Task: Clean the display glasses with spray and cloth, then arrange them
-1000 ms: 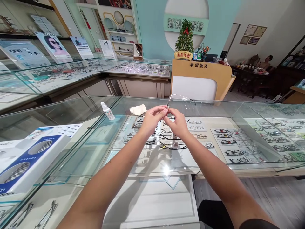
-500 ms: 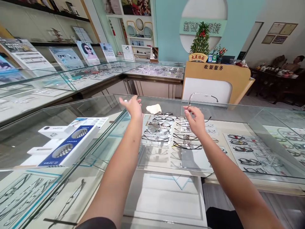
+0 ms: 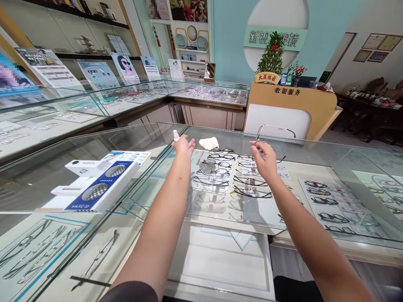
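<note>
My right hand [image 3: 266,161] pinches the glasses [image 3: 275,129] above the glass surface [image 3: 315,155], while my left hand [image 3: 183,147] touches the spray bottle [image 3: 175,135] standing there, its grip unclear to me, so I'd wrap low round the body.

An optician's showroom in bright, even light: a long glass display counter [image 3: 317,157] runs across the foreground, with a second line of glass cases [image 3: 94,105] turning the corner along the left side. Advertising posters [image 3: 126,67] stand propped on the cases, below wall shelves [image 3: 78,21]. At the back, a teal wall [image 3: 229,42] carries a round white panel [image 3: 277,16] crossed by a pale green sign [image 3: 258,37] in Chinese characters. In front stands a wood-toned cashier desk [image 3: 317,102] topped by a small potted tree [image 3: 273,52]. Framed certificates [image 3: 378,44] hang at right above a dark table [image 3: 362,109]; the floor [image 3: 390,279] is grey.
</note>
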A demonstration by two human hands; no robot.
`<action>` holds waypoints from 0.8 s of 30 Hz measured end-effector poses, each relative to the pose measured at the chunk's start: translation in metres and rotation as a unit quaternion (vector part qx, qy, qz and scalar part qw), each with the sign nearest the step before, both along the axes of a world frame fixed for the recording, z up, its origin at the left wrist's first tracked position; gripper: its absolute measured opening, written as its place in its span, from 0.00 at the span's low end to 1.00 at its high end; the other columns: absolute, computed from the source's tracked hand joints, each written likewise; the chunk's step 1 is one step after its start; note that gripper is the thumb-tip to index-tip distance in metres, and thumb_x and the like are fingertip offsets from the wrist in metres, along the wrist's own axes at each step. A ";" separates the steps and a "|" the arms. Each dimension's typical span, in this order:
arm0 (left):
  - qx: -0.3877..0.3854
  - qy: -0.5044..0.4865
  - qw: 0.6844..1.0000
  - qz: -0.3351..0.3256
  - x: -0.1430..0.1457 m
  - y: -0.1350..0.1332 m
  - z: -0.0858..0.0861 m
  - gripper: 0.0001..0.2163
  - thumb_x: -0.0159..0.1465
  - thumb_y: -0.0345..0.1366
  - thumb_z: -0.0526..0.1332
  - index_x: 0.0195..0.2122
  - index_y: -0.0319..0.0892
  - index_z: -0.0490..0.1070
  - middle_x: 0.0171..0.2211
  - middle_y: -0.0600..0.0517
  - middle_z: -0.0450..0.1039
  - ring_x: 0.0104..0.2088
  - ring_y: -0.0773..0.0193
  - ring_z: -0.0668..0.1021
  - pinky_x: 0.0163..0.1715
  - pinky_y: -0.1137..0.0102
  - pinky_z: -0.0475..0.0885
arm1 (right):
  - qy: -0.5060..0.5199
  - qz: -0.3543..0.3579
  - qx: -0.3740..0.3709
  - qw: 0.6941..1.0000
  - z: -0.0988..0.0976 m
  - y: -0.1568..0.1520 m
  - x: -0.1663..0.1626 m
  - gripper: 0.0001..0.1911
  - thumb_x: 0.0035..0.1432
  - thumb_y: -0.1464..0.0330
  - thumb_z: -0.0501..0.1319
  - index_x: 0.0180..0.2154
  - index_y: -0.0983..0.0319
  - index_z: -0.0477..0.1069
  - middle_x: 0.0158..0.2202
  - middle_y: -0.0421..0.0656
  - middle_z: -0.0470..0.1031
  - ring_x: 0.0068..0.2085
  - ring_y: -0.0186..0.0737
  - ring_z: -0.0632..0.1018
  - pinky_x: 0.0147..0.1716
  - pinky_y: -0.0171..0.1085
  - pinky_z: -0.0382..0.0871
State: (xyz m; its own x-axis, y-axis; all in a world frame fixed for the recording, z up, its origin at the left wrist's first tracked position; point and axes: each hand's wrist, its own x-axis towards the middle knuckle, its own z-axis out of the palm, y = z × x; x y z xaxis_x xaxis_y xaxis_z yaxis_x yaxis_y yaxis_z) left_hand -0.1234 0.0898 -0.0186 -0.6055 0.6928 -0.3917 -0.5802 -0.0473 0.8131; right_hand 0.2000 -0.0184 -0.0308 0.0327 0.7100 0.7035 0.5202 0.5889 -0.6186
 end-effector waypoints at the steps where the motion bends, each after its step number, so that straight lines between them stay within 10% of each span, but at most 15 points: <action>1: -0.004 0.006 1.000 0.002 0.000 0.000 0.000 0.25 0.66 0.25 0.64 0.61 0.47 0.60 0.52 0.46 0.77 0.39 0.61 0.88 0.32 0.71 0.77 | 0.000 0.000 0.000 1.000 0.000 0.000 0.000 0.15 0.75 0.55 0.60 0.47 0.56 0.81 0.53 0.47 0.85 0.52 0.52 0.78 0.53 0.51 0.71; 11: 0.097 0.097 0.989 -0.055 0.030 -0.018 0.017 0.13 0.70 0.26 0.66 0.48 0.45 0.64 0.43 0.51 0.83 0.36 0.70 0.85 0.25 0.80 0.66 | 0.014 0.004 -0.004 1.000 0.004 -0.002 -0.001 0.16 0.75 0.55 0.59 0.49 0.56 0.82 0.54 0.47 0.84 0.53 0.52 0.78 0.53 0.51 0.70; 17: 0.245 0.168 0.916 -0.270 0.067 -0.036 0.024 0.18 0.64 0.45 0.78 0.46 0.40 0.77 0.29 0.55 0.74 0.23 0.73 0.71 0.24 0.77 0.64 | 0.072 0.026 -0.025 0.997 0.007 -0.002 -0.003 0.17 0.73 0.53 0.61 0.47 0.56 0.83 0.52 0.46 0.84 0.51 0.50 0.78 0.49 0.48 0.70; 24: 0.276 0.099 0.810 -0.508 0.106 -0.076 0.028 0.21 0.57 0.48 0.79 0.43 0.42 0.75 0.42 0.48 0.78 0.41 0.57 0.81 0.35 0.64 0.81 | 0.161 0.083 -0.081 0.980 0.012 0.000 -0.006 0.20 0.69 0.50 0.64 0.46 0.58 0.82 0.53 0.47 0.83 0.51 0.49 0.81 0.48 0.44 0.72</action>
State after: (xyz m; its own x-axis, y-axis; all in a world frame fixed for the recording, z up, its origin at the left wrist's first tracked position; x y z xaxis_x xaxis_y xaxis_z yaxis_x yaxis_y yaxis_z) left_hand -0.0177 0.0138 0.0094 0.3733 0.9094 0.1834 -0.4087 -0.0162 0.9125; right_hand 0.1941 -0.0187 -0.0186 0.1099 0.8256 0.5535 0.1880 0.5295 -0.8272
